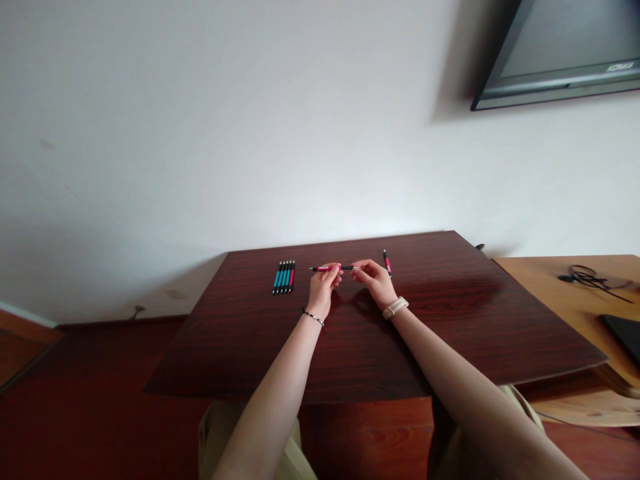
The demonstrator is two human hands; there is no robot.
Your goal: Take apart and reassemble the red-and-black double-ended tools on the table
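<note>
Both my hands hold one red and black pen level above the table, its narrow end to the left. My left hand pinches it around the red middle. At its black right end, the fingertips of my right hand are closed on the tip. To the left of my hands lies a neat row of pens, several with blue barrels and a red one at the right end. Another red and black pen lies alone just beyond my right hand.
The dark wooden table stands against a white wall. On its right is a lighter wooden desk with a black cable and a dark flat device. A television hangs at upper right.
</note>
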